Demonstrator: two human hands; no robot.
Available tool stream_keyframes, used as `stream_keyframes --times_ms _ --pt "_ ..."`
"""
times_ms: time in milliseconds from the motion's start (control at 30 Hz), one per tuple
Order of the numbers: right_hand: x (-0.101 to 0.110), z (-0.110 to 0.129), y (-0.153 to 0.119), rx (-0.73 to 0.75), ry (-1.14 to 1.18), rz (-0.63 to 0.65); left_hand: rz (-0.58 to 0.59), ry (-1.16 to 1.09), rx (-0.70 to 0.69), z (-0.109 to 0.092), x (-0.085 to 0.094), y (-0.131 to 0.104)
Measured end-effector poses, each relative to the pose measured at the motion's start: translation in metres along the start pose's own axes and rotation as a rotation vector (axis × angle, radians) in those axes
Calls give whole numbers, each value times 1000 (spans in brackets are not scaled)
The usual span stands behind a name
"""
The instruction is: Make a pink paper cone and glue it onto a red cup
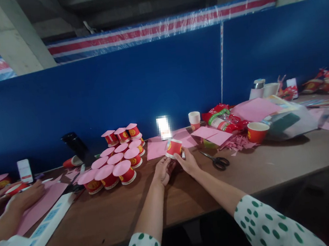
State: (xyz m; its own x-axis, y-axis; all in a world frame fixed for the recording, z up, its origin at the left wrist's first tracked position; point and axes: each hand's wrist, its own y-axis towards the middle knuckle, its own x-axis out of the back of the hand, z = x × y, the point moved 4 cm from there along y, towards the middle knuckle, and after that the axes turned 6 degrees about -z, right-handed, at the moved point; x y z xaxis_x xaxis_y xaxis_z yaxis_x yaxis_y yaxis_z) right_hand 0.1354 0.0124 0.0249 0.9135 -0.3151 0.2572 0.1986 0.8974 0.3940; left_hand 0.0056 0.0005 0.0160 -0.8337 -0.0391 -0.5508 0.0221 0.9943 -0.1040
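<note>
A red paper cup (173, 148) with a yellow emblem is held upside down above the table, its white rim toward me. My left hand (163, 171) has its fingers closed at the rim from below and left. On the other side, my right hand (188, 162) grips the cup with the thumb along its side. A small white bit shows by the right fingers, too small to name. Behind the cup lie pink paper sheets (154, 149). Black-handled scissors (220, 163) rest on the table to the right of my hands.
Left stand several upturned cups topped with pink paper discs (122, 168). A power strip (43, 229) lies near a co-worker's hands (25, 198). A phone (164, 127), stacked cups (194, 120), pink scraps (237, 143), another cup (258, 132) and plastic bags (288, 121) line the back and right.
</note>
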Motion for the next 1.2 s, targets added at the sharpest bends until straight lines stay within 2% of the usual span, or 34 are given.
stream_keyframes --times_ms 1200 --pt "0 0 0 17 -1 -8 -27 -5 3 0 0 0"
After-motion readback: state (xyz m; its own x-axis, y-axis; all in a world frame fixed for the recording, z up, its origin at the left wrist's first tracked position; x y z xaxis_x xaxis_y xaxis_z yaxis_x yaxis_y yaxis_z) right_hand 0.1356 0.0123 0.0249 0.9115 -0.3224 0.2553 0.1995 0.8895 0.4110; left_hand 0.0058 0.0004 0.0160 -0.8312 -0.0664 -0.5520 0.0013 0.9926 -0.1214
